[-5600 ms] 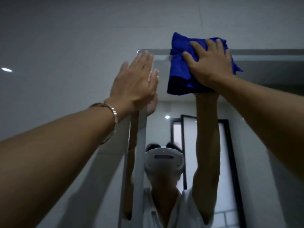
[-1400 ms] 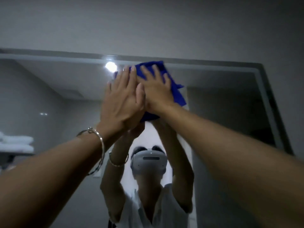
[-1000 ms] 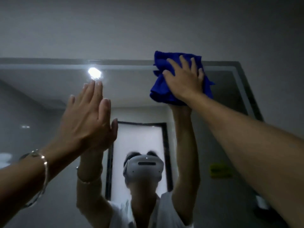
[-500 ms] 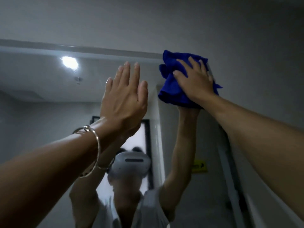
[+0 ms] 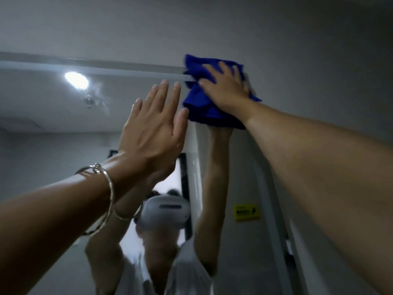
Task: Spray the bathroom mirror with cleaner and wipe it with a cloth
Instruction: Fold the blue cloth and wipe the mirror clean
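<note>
The mirror point(image 5: 53, 128) is filling the left and middle of the view, its top edge running under the wall point(image 5: 297, 50). The left hand point(image 5: 153, 128) is reaching up to the mirror just below that top edge, fingers straight and close together, holding nothing. The right hand point(image 5: 227, 88) is pressing the blue cloth point(image 5: 202, 107) against the mirror's top right corner, fingers spread flat over it. The cloth is bunching there, lapping past the mirror's top edge. A bracelet point(image 5: 106, 188) is hanging on the left wrist. A yellow sign point(image 5: 246, 212) is showing reflected in the mirror's right part.
</note>
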The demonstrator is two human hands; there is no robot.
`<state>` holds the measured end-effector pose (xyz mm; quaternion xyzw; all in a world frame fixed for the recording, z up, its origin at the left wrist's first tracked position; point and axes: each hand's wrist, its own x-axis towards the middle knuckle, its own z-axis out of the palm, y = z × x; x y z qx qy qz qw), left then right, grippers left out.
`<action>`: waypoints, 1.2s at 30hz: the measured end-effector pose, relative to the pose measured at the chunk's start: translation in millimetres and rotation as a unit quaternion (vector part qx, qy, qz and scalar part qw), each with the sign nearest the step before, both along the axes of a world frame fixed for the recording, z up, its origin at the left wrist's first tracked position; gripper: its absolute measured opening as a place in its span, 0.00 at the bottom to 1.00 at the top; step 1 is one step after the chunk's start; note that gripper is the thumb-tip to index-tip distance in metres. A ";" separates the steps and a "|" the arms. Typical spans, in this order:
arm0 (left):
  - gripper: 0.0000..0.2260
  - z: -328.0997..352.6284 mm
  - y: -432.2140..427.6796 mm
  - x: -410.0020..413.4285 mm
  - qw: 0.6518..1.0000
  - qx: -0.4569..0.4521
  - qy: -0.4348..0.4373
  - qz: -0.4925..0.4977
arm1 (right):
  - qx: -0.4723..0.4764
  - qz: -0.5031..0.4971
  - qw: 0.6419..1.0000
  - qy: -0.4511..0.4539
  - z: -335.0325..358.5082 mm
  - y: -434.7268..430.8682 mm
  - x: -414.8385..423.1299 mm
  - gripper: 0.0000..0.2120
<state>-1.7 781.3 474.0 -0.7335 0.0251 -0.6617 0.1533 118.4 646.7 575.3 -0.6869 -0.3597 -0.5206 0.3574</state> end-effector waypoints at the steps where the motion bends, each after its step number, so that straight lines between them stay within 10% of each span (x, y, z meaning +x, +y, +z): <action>1: 0.28 -0.2 2.7 -2.6 1.000 0.005 -0.001 0.001 | 0.024 0.006 1.000 0.015 -1.5 -10.8 11.2 0.26; 13: 0.28 -3.7 17.8 -15.0 1.000 0.012 0.008 0.022 | 0.121 -0.002 0.990 0.077 -53.4 -12.5 10.3 0.25; 36: 0.31 -68.4 319.9 -279.9 0.983 -0.102 -0.077 0.135 | -0.058 0.028 0.985 -0.159 -102.5 375.1 -324.4 0.24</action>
